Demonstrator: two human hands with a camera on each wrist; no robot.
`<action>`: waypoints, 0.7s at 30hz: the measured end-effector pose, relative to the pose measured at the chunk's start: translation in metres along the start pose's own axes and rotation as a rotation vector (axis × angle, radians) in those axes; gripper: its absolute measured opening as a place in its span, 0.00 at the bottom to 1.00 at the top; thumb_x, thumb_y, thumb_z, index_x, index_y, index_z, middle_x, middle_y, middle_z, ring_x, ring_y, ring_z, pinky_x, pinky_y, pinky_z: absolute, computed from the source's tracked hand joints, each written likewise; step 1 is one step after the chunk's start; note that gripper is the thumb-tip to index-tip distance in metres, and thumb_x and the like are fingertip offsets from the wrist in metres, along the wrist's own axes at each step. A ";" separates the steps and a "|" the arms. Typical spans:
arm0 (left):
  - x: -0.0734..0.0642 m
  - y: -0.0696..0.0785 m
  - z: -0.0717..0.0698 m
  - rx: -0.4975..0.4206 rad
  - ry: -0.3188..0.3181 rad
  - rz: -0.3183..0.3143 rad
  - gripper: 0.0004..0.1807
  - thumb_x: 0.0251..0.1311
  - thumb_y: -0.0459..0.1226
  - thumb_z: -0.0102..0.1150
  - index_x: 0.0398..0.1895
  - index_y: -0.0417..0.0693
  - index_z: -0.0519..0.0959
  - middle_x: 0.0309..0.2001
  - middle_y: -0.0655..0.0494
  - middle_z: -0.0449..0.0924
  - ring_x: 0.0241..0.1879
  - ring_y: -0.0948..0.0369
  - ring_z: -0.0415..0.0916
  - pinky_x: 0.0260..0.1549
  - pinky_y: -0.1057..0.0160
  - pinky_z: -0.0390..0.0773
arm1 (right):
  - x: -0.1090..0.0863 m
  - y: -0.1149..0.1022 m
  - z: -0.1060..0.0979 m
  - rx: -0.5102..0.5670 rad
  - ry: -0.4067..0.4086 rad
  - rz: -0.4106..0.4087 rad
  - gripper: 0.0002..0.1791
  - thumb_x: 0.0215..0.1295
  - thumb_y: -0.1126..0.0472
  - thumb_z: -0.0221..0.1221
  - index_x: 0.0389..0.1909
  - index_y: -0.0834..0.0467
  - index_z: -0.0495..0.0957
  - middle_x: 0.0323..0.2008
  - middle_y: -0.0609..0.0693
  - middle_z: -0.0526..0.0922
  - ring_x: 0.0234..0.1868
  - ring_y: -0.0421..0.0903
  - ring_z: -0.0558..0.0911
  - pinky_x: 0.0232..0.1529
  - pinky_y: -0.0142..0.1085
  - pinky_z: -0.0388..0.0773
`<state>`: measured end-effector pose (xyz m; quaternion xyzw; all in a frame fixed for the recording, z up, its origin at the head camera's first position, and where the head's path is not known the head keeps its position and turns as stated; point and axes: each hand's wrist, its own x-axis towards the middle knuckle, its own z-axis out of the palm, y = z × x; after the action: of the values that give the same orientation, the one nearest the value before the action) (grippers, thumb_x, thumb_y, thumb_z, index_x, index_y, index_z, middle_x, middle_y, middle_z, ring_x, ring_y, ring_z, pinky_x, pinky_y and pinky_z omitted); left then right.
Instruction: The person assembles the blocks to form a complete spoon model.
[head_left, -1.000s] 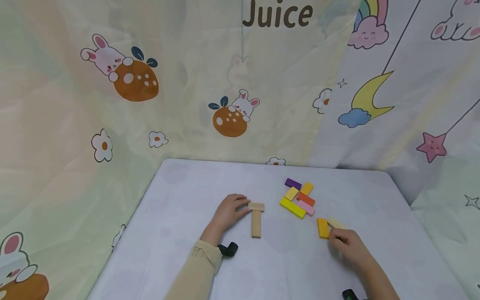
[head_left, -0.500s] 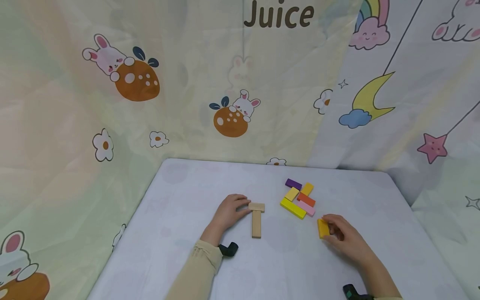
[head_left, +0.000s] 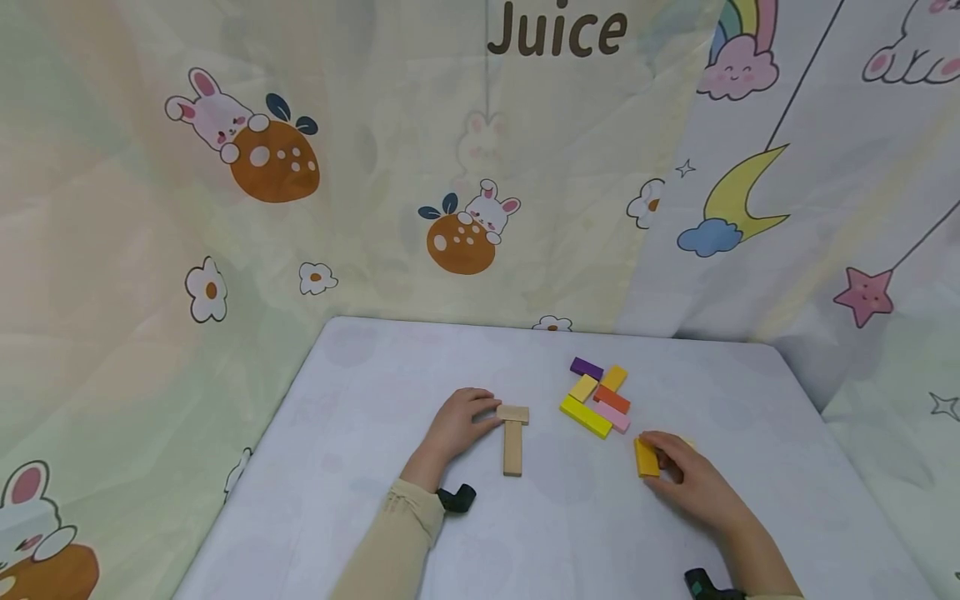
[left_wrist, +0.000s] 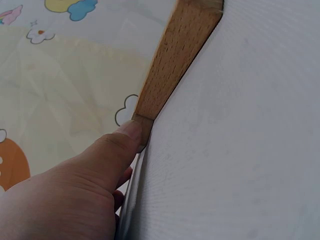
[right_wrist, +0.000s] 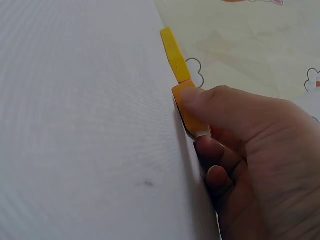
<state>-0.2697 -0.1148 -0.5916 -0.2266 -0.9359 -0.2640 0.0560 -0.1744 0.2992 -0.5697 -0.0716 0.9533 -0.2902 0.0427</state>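
My left hand [head_left: 456, 427] pinches the left end of a short bare-wood block [head_left: 513, 413] between thumb and fingers. That block lies crosswise at the top of a longer wooden block [head_left: 512, 450], forming a T. In the left wrist view my thumb presses the short block's end [left_wrist: 145, 131], beside the long block [left_wrist: 172, 55]. Farther right, my right hand [head_left: 693, 485] pinches an orange-yellow block [head_left: 646, 458], thumb on its near side and fingers at its far side. The right wrist view shows the thumb on this block [right_wrist: 197, 120]. A pale block [head_left: 689, 444] is mostly hidden behind the right hand.
Between the hands, farther back, lies a cluster: purple [head_left: 587, 368], orange [head_left: 614, 378], pale yellow [head_left: 582, 387], red-orange [head_left: 612, 399], pink [head_left: 611, 416] and bright yellow [head_left: 586, 417] blocks. The white-covered table [head_left: 390, 358] meets a printed curtain [head_left: 360, 208] behind.
My right hand has shifted from the pale block to the orange-yellow block, its fingers reaching over and gripping it. The left hand and the T of wooden blocks have stayed put.
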 end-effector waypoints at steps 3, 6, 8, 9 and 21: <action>0.000 -0.001 0.000 -0.001 0.004 0.000 0.23 0.64 0.56 0.59 0.60 0.63 0.80 0.62 0.61 0.77 0.65 0.57 0.70 0.66 0.56 0.71 | 0.001 0.000 0.000 -0.003 -0.005 0.011 0.35 0.58 0.49 0.69 0.67 0.46 0.70 0.66 0.49 0.72 0.52 0.43 0.76 0.54 0.30 0.79; -0.001 -0.001 0.000 -0.008 0.005 0.001 0.22 0.64 0.56 0.59 0.60 0.63 0.80 0.62 0.61 0.77 0.65 0.57 0.70 0.66 0.56 0.72 | 0.002 0.000 0.000 -0.015 -0.009 0.017 0.35 0.59 0.48 0.69 0.68 0.46 0.70 0.66 0.49 0.72 0.52 0.43 0.75 0.56 0.38 0.81; -0.001 -0.001 0.000 -0.009 0.000 -0.002 0.23 0.64 0.56 0.59 0.60 0.63 0.80 0.62 0.61 0.77 0.65 0.57 0.70 0.66 0.56 0.72 | 0.002 0.001 0.001 -0.022 -0.009 0.012 0.36 0.59 0.47 0.69 0.68 0.46 0.70 0.66 0.49 0.72 0.52 0.43 0.75 0.56 0.39 0.81; -0.001 -0.001 0.000 -0.010 -0.003 -0.002 0.23 0.64 0.56 0.59 0.60 0.63 0.80 0.62 0.61 0.77 0.66 0.57 0.70 0.66 0.56 0.72 | 0.002 0.002 0.001 -0.028 -0.008 0.008 0.36 0.59 0.46 0.69 0.68 0.46 0.70 0.65 0.49 0.73 0.52 0.43 0.75 0.56 0.37 0.81; 0.000 0.002 -0.002 -0.013 -0.023 -0.019 0.23 0.65 0.56 0.58 0.60 0.63 0.80 0.63 0.60 0.76 0.66 0.57 0.69 0.67 0.55 0.71 | 0.000 -0.004 0.000 -0.011 0.007 -0.027 0.35 0.59 0.42 0.67 0.66 0.50 0.73 0.65 0.49 0.73 0.59 0.48 0.78 0.58 0.47 0.80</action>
<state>-0.2687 -0.1151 -0.5889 -0.2212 -0.9368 -0.2681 0.0413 -0.1743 0.2959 -0.5680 -0.0839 0.9540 -0.2856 0.0350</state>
